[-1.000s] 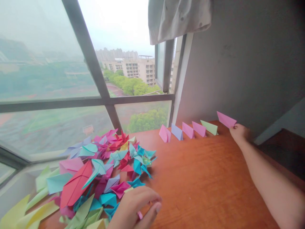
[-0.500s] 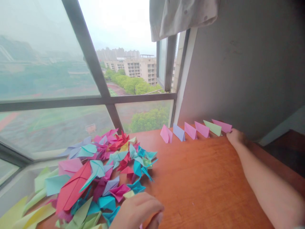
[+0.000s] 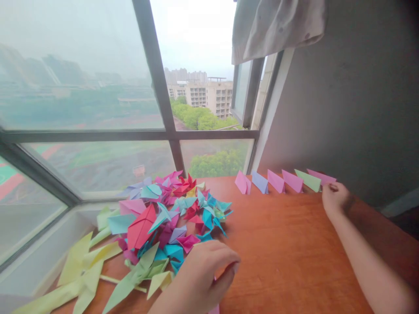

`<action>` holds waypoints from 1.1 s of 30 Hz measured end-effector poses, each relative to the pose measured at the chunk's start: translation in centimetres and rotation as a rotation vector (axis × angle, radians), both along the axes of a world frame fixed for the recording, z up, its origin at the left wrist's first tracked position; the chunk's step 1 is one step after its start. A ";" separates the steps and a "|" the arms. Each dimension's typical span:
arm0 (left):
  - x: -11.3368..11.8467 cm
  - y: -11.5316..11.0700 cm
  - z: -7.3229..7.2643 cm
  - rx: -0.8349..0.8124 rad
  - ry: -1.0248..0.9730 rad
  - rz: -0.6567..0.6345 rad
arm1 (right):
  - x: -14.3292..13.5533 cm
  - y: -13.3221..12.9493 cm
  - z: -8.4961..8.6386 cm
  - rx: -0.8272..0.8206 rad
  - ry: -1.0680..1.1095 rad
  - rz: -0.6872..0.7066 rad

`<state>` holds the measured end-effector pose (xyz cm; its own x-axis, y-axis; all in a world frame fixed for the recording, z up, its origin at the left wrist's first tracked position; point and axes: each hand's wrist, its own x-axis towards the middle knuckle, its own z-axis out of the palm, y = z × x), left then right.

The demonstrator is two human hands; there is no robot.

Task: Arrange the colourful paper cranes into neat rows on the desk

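A row of several folded papers stands at the back right of the wooden table (image 3: pixel 275 244). It runs from a pink one (image 3: pixel 242 182) past a blue one (image 3: pixel 259 182) to a green one (image 3: pixel 308 180) and a pink one (image 3: pixel 322 176) at the right end. My right hand (image 3: pixel 335 196) is beside that end, fingers closed; whether they grip anything is hidden. In the lower middle, my left hand (image 3: pixel 209 270) is closed, thumb against fingers, in front of the paper pile. A bit of pink paper (image 3: pixel 215 308) shows beneath it.
A heap of colourful folded papers (image 3: pixel 142 226) covers the table's left part, with large yellow-green pieces (image 3: pixel 88 266) at front left. Behind is a window frame (image 3: pixel 209 135) with a grey cloth (image 3: pixel 278 30) hanging above. A grey wall (image 3: pixel 343 109) rises on the right.
The view has turned left, so the table and papers appear farther right. My right hand has shifted slightly off the end paper, toward its near side. My left hand stays low in the middle.
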<state>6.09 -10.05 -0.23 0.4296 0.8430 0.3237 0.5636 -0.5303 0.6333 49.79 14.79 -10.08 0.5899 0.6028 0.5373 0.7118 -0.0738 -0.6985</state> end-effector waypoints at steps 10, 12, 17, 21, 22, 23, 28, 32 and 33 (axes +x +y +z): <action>-0.7 1.3 -2.0 0.195 0.161 0.041 | -23.0 -8.8 4.2 0.037 0.367 0.740; -0.9 1.5 -2.3 0.216 0.201 0.058 | -25.7 -10.8 4.5 -0.018 0.406 0.849; -1.2 1.7 -2.4 0.264 0.223 0.099 | -27.4 -13.1 2.7 -0.115 0.438 0.939; -1.5 1.8 -2.1 0.300 0.201 0.151 | -27.0 -12.9 0.1 -0.155 0.340 0.946; -1.7 1.8 -2.0 0.307 0.199 0.178 | -26.9 -12.8 -0.4 -0.159 0.326 0.951; -1.9 1.8 -1.8 0.320 0.196 0.219 | -26.8 -12.6 -0.8 -0.162 0.326 0.954; -4.3 1.9 0.2 0.485 0.160 0.648 | -26.5 -11.9 -1.4 -0.173 0.410 0.931; -8.0 1.3 2.5 0.494 0.276 0.998 | -26.5 -11.8 -1.4 -0.179 0.443 0.926; -9.1 1.1 3.0 0.451 0.325 1.057 | -26.6 -11.8 -1.4 -0.180 0.444 0.926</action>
<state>-2.98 -8.99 2.77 -0.2922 0.6661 0.6862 0.9542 0.1550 0.2559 23.21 3.02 -11.47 -0.0211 0.9698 0.2429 0.2251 0.2413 -0.9440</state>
